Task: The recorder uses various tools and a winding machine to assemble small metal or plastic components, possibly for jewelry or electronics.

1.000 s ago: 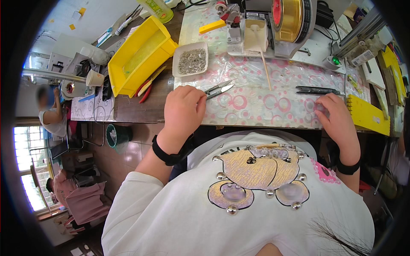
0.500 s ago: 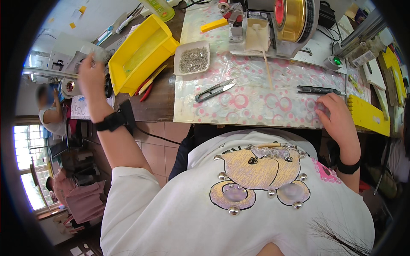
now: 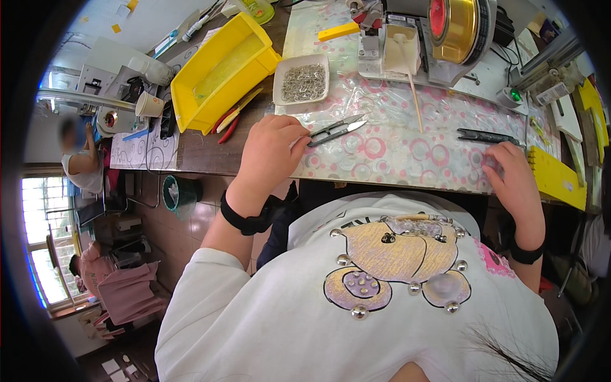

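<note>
My left hand [image 3: 270, 149] is over the table's front edge, its fingers loosely bent and the thumb a little apart. Its fingertips are right at the handle end of small metal thread snips [image 3: 337, 130], which lie on the patterned sheet with blades pointing right. Whether they touch is unclear. My right hand [image 3: 512, 167] rests at the sheet's right side, open, with curved fingers and nothing seen in it. Just beyond its fingertips lies a slim black tool [image 3: 487, 136]. A white square dish [image 3: 278, 95] filled with small metal pieces stands beyond my left hand.
A yellow bin [image 3: 181, 95] stands at left, with red- and yellow-handled pliers [image 3: 229, 124] beside it and a paper cup [image 3: 149, 105] farther left. A machine with a gold foil roll [image 3: 463, 32] is at the back. A toothed yellow piece [image 3: 560, 181] lies at right.
My left hand has come from the far left, near the paper cup, across to the snips' handle. My right hand stays beside the black tool. The whole view has shifted slightly.
</note>
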The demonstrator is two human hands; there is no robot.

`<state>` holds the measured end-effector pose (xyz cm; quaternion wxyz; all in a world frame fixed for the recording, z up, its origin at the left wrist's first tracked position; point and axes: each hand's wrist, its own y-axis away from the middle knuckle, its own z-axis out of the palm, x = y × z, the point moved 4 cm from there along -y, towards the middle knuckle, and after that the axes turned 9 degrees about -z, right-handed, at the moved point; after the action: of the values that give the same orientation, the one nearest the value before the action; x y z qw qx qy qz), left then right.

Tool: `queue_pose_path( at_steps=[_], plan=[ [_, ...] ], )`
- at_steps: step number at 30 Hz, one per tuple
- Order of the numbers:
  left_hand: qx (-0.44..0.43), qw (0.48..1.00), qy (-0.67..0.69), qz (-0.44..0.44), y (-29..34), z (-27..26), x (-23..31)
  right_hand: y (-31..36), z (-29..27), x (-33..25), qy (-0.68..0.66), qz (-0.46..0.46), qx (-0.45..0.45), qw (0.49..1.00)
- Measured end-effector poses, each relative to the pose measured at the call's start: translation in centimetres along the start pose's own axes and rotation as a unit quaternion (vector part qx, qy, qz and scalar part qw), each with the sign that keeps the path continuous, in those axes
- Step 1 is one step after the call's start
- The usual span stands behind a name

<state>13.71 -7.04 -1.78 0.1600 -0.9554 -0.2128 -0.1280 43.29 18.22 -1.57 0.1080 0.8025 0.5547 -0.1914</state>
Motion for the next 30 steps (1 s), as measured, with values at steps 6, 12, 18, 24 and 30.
queue_pose_path(
  at_steps=[6,12,18,24,30],
  plan=[
    [-0.009,1.0,-0.005,-0.027,0.4,0.3,0.8,0.2,0.0,-0.1,-0.001,-0.005,0.007,1.0],
    [-0.04,0.997,0.045,-0.046,0.6,0.6,1.6,0.2,0.0,-0.2,0.006,-0.02,0.019,1.0],
    [0.051,0.985,0.099,-0.13,-0.9,-2.0,-0.3,0.1,0.1,0.0,0.001,-0.026,0.021,0.999],
    [0.038,0.991,0.097,-0.084,-2.0,-0.7,0.4,0.0,-0.1,-0.4,0.001,-0.021,0.021,1.0],
    [-0.001,0.994,-0.044,0.098,-0.9,1.0,2.3,0.0,-0.1,-0.3,-0.002,-0.031,0.024,0.999]
  ],
)
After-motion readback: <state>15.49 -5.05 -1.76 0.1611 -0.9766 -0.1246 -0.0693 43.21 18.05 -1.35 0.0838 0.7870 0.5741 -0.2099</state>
